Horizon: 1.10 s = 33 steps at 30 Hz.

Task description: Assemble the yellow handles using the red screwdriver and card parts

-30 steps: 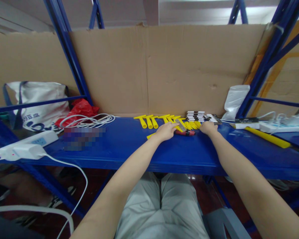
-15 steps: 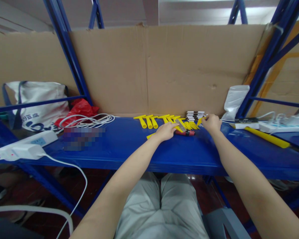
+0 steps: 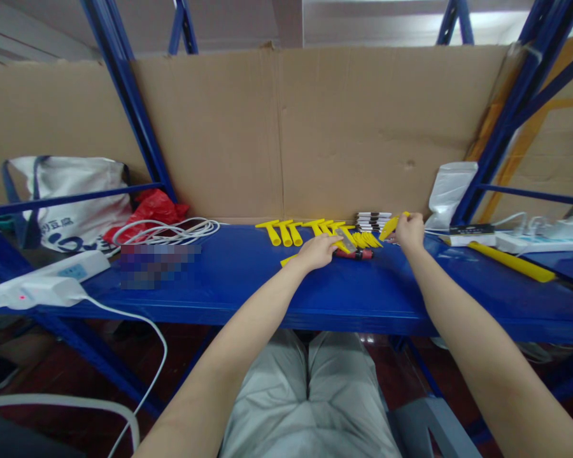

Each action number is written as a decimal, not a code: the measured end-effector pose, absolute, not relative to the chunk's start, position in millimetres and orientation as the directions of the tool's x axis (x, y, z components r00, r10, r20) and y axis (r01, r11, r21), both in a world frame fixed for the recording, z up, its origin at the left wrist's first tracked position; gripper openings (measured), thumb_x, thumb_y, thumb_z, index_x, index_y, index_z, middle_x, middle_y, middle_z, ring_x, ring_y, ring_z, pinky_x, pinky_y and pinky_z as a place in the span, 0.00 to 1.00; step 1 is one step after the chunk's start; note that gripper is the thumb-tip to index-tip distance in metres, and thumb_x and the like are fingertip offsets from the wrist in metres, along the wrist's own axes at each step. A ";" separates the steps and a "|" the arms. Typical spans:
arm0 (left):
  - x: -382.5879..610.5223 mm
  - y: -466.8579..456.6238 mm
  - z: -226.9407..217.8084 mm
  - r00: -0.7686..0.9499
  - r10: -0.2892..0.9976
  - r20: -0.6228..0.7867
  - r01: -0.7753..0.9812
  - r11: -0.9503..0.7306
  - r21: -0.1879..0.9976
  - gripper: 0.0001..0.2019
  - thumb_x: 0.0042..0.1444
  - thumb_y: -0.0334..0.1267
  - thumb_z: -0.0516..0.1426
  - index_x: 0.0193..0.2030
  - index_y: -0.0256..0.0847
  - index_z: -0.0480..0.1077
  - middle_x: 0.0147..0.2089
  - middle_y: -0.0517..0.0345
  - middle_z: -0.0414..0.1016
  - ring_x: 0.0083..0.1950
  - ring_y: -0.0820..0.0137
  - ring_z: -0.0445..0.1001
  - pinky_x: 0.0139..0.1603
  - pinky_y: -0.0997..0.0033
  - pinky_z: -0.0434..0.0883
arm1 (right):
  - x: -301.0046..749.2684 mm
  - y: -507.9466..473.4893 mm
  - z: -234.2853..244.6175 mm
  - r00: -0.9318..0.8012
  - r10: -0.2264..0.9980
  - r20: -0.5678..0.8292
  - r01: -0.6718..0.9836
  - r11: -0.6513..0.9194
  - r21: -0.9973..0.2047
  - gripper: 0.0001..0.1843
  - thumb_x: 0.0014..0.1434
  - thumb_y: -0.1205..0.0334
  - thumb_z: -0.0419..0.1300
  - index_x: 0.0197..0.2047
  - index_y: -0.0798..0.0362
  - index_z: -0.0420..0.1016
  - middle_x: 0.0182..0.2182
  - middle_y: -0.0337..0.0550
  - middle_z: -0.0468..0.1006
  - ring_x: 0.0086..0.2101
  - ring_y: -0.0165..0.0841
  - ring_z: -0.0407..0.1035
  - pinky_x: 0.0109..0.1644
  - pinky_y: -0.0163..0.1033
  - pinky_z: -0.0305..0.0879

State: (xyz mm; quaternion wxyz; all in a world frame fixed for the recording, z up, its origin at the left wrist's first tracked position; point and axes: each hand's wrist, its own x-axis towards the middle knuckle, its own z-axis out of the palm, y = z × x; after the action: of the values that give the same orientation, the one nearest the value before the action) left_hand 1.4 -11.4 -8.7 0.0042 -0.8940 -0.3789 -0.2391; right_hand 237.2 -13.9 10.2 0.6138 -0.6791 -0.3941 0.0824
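My left hand (image 3: 318, 250) rests on the blue shelf (image 3: 248, 280), fingers closed on a yellow scraper with a metal blade (image 3: 344, 240); a red-handled tool (image 3: 356, 254) lies just right of it. My right hand (image 3: 409, 230) is lifted a little above the shelf and pinches a small yellow piece (image 3: 389, 226). Between the hands lies a row of small yellow pieces (image 3: 367, 240). Several yellow T-shaped handles (image 3: 286, 231) lie to the left. A stack of black-and-white packets (image 3: 373, 220) sits behind.
A coiled white cable (image 3: 172, 230), a red bag (image 3: 155, 207) and a white tote bag (image 3: 76, 203) lie at left, with a white power strip (image 3: 42, 283) nearer. At right are a white pouch (image 3: 451, 191), a long yellow bar (image 3: 513, 261) and another power strip (image 3: 537, 243). Cardboard lines the back.
My right hand moved from the shelf near the red tool up and back, lifting a small yellow piece from the row. The left hand stayed put.
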 end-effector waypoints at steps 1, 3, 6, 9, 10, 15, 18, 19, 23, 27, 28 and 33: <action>1.4 -11.6 -8.6 0.599 0.676 0.430 0.679 -0.713 0.176 0.19 0.62 0.35 0.47 0.59 0.44 0.65 0.56 0.53 0.70 0.56 0.65 0.68 0.57 0.66 0.64 | 234.3 -14.5 11.0 0.691 0.669 0.274 0.319 0.059 -0.946 0.14 0.60 0.63 0.44 0.47 0.56 0.62 0.26 0.47 0.71 0.22 0.35 0.68 0.30 0.43 0.66; 1.5 -11.9 -8.1 0.598 0.677 0.429 0.679 -0.712 0.179 0.19 0.62 0.35 0.47 0.59 0.44 0.65 0.56 0.53 0.70 0.56 0.65 0.68 0.57 0.66 0.64 | 228.6 -16.2 13.0 0.693 0.715 0.092 0.115 0.017 -0.993 0.13 0.60 0.65 0.44 0.45 0.55 0.64 0.20 0.41 0.68 0.18 0.33 0.65 0.26 0.41 0.65; 1.6 -12.3 -7.2 0.597 0.678 0.428 0.680 -0.711 0.178 0.19 0.61 0.35 0.47 0.59 0.43 0.65 0.56 0.53 0.70 0.57 0.66 0.67 0.57 0.66 0.63 | 223.2 -19.0 16.4 0.601 0.795 -0.076 -0.087 -0.030 -0.996 0.10 0.56 0.68 0.47 0.40 0.52 0.66 0.17 0.39 0.68 0.17 0.31 0.65 0.23 0.37 0.64; 1.7 -12.7 -6.3 0.598 0.682 0.420 0.682 -0.709 0.179 0.19 0.61 0.35 0.47 0.59 0.42 0.65 0.57 0.51 0.70 0.56 0.65 0.67 0.57 0.66 0.63 | 221.2 -21.3 20.2 0.466 0.870 -0.159 -0.205 -0.068 -0.976 0.07 0.54 0.71 0.49 0.33 0.53 0.66 0.18 0.40 0.70 0.19 0.29 0.66 0.23 0.33 0.62; 1.7 -12.6 -6.2 0.598 0.684 0.417 0.684 -0.707 0.180 0.19 0.61 0.35 0.47 0.58 0.41 0.65 0.56 0.51 0.70 0.56 0.65 0.68 0.57 0.66 0.64 | 220.4 -22.1 21.6 0.421 0.892 -0.167 -0.227 -0.074 -0.971 0.07 0.54 0.72 0.49 0.31 0.53 0.65 0.19 0.40 0.70 0.19 0.28 0.66 0.23 0.31 0.62; 2.2 -11.5 -7.7 0.595 0.681 0.428 0.684 -0.708 0.177 0.19 0.61 0.35 0.48 0.58 0.43 0.65 0.56 0.53 0.70 0.56 0.65 0.68 0.56 0.66 0.65 | 212.3 -26.5 27.2 0.282 0.950 -0.132 -0.256 -0.058 -0.965 0.10 0.56 0.74 0.49 0.27 0.54 0.64 0.20 0.39 0.70 0.22 0.26 0.67 0.26 0.30 0.63; 2.7 -10.9 -8.7 0.588 0.683 0.433 0.685 -0.706 0.182 0.19 0.61 0.35 0.47 0.58 0.43 0.66 0.55 0.53 0.71 0.55 0.66 0.69 0.56 0.65 0.64 | 206.8 -28.7 29.1 0.245 0.964 -0.102 -0.268 -0.034 -0.963 0.11 0.57 0.75 0.50 0.27 0.54 0.66 0.21 0.39 0.71 0.23 0.25 0.67 0.27 0.28 0.64; 2.8 -10.7 -8.8 0.589 0.681 0.435 0.683 -0.707 0.184 0.19 0.61 0.35 0.47 0.58 0.43 0.66 0.55 0.52 0.71 0.55 0.66 0.69 0.56 0.65 0.64 | 205.0 -29.3 29.6 0.227 0.970 -0.092 -0.274 -0.027 -0.961 0.11 0.58 0.74 0.50 0.27 0.54 0.66 0.21 0.40 0.72 0.23 0.24 0.67 0.27 0.28 0.64; 2.8 -9.9 -8.7 0.595 0.678 0.431 0.679 -0.711 0.181 0.19 0.61 0.35 0.48 0.58 0.43 0.66 0.55 0.52 0.71 0.56 0.65 0.68 0.56 0.65 0.65 | 197.5 -32.2 31.4 0.161 0.986 -0.049 -0.263 -0.005 -0.965 0.11 0.60 0.73 0.50 0.29 0.55 0.70 0.21 0.40 0.73 0.22 0.24 0.67 0.27 0.27 0.65; 2.5 -9.4 -9.1 0.595 0.682 0.426 0.683 -0.708 0.179 0.19 0.61 0.35 0.48 0.58 0.43 0.64 0.57 0.52 0.69 0.57 0.64 0.68 0.57 0.65 0.64 | 190.4 -32.6 29.5 0.147 0.989 -0.017 -0.199 0.013 -0.980 0.09 0.57 0.73 0.54 0.28 0.54 0.71 0.22 0.39 0.74 0.23 0.24 0.66 0.27 0.29 0.65; 2.5 -9.5 -9.3 0.594 0.683 0.426 0.683 -0.707 0.181 0.19 0.61 0.35 0.48 0.59 0.42 0.64 0.57 0.51 0.69 0.57 0.64 0.67 0.57 0.66 0.64 | 189.0 -32.1 28.2 0.149 0.989 -0.007 -0.174 0.019 -0.985 0.08 0.55 0.74 0.56 0.28 0.54 0.71 0.22 0.39 0.75 0.23 0.24 0.66 0.27 0.29 0.64; 3.0 -10.8 -8.1 0.543 0.719 0.434 0.706 -0.671 0.227 0.21 0.60 0.36 0.50 0.60 0.39 0.58 0.58 0.46 0.68 0.57 0.62 0.68 0.55 0.64 0.65 | 183.6 -28.1 20.4 0.206 0.978 0.036 0.024 0.032 -0.999 0.05 0.46 0.71 0.64 0.24 0.56 0.72 0.22 0.39 0.74 0.24 0.24 0.64 0.26 0.30 0.59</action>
State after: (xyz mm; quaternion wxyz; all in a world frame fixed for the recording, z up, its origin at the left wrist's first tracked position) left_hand 3.0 -10.8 -8.1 -0.0125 -0.8783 -0.4056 -0.2527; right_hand 183.6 -28.1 20.4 0.5523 -0.5459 -0.4590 0.4316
